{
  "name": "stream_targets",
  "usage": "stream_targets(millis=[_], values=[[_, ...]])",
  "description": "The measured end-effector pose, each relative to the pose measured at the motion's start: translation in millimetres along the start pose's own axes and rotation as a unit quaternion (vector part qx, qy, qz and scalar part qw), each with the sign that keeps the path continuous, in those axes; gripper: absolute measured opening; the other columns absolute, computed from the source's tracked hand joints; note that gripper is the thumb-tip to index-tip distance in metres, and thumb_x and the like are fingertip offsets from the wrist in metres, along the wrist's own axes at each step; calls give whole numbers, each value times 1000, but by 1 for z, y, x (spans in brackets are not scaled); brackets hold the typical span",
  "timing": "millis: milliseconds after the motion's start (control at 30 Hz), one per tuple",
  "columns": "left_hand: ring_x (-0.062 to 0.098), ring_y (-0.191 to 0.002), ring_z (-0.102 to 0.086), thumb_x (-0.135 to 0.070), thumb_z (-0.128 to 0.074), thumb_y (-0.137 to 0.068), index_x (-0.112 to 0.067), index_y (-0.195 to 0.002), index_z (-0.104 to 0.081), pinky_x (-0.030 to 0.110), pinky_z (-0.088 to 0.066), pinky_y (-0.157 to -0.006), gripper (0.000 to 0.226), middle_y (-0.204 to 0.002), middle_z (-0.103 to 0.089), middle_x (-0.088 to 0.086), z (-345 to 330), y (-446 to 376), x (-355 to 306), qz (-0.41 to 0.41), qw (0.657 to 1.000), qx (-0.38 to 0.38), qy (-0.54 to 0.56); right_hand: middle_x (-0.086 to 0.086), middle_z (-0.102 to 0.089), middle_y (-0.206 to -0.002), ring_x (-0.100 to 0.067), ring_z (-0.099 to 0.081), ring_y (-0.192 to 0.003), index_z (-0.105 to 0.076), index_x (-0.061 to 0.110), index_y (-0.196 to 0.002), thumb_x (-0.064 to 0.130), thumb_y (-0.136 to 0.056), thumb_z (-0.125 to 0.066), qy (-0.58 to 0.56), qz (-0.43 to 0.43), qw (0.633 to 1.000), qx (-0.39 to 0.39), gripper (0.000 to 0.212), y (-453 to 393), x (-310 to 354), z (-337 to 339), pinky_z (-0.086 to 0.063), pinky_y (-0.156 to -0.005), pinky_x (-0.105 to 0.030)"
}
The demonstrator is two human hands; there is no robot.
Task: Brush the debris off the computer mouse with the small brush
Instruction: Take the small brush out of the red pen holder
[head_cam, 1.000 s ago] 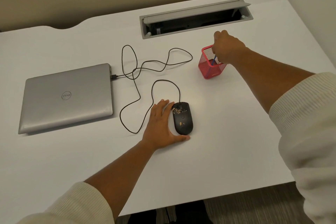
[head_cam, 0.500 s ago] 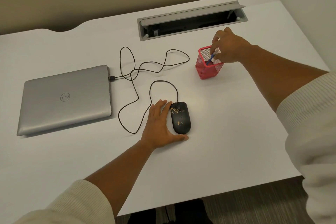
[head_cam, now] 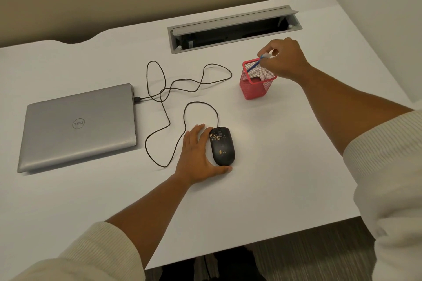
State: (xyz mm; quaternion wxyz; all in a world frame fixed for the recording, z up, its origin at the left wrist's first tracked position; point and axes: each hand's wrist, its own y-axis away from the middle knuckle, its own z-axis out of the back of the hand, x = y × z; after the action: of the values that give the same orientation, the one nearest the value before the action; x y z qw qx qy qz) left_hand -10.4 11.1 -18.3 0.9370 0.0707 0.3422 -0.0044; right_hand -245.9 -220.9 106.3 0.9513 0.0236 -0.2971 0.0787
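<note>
Head view, my right hand (head_cam: 282, 59): raised over the red mesh cup (head_cam: 257, 84), thumb and fingertips pinched shut on the top end of the small brush (head_cam: 255, 64).
Small brush: blue handle, tilted, its lower end inside the cup near the left rim; whether the end I pinch is the bristle end I cannot tell.
My left hand (head_cam: 198, 156): lying flat and spread on the white desk (head_cam: 285, 155), fingers along the left side of the mouse (head_cam: 222, 146), thumb curled round its near end; it braces rather than clasps.
Mouse: black, near the desk's middle, well apart from the cup.
Debris (head_cam: 217, 136): pale crumbs across the front buttons, one speck lower on the back.
Cable (head_cam: 170, 118): loops from the mouse to the closed grey laptop (head_cam: 77, 125) at left.
Sleeves: cream, ribbed.
</note>
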Motion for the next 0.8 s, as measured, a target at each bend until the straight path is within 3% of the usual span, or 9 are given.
stream_targets(millis=[133, 200, 300, 467, 533, 600, 700, 800], values=[[23, -147, -18, -72, -85, -50, -27, -150, -35, 42, -25, -121, 121, -159, -19, 0, 1, 1, -6, -8, 1000, -18, 7, -12, -73, -113, -25, -67, -104, -64, 8, -110, 24, -90, -70, -105, -31, 993, -35, 27, 2, 5, 1, -58, -79, -37], [23, -147, -19, -72, -86, -50, -27, -149, -36, 39, -25, -120, 119, -158, -19, -1, 2, 1, -9, -13, 1000, -26, 10, -10, -73, -112, -20, -67, -99, -63, 7, -111, 24, -90, -70, -131, -20, 989, -62, 28, 3, 8, 2, -57, -76, -26], [22, -148, -17, -73, -85, -50, -29, -148, -36, 34, -23, -119, 118, -159, -17, -3, 3, 4, -13, -18, 999, -30, 15, -9, -70, -113, -13, -60, -90, -64, 7, -115, 24, -93, -69, -137, 1, 985, -109, 29, 3, 14, 4, -43, -64, -5], [21, -149, -14, -78, -81, -49, -31, -148, -34, 34, -22, -118, 119, -160, -14, -4, 3, 12, -19, -19, 999, -22, 19, -8, -67, -120, -11, -57, -97, -62, 9, -125, 23, -97, -63, -162, 17, 981, -109, 31, 8, 24, 10, -42, -62, 4], [21, -150, -13, -80, -80, -48, -33, -148, -34, 36, -24, -119, 120, -160, -12, -6, 2, 16, -21, -21, 999, -18, 21, -8, -65, -122, -13, -56, -101, -61, 10, -130, 22, -98, -62, -165, 22, 982, -89, 34, 14, 28, 11, -45, -71, -2], [21, -151, -11, -81, -80, -48, -34, -148, -32, 39, -25, -119, 120, -160, -9, -7, 3, 19, -24, -22, 999, -13, 23, -8, -65, -123, -14, -56, -103, -58, 11, -135, 22, -99, -61, -161, 22, 984, -68, 38, 20, 31, 11, -49, -79, -18], [20, -151, -10, -82, -79, -48, -36, -149, -31, 41, -27, -119, 121, -161, -7, -8, 5, 25, -30, -17, 999, -14, 27, -2, -65, -114, -14, -57, -101, -54, 17, -139, 22, -98, -62, -161, 20, 986, -42, 42, 30, 34, 9, -48, -67, -15], [19, -151, -9, -81, -79, -48, -37, -149, -31, 42, -26, -119, 120, -162, -6, -8, 8, 31, -35, -14, 999, -16, 29, 5, -65, -105, -16, -61, -93, -55, 23, -123, 24, -95, -67, -158, 16, 987, -34, 30, 40, 37, 8, -45, -57, -12]])
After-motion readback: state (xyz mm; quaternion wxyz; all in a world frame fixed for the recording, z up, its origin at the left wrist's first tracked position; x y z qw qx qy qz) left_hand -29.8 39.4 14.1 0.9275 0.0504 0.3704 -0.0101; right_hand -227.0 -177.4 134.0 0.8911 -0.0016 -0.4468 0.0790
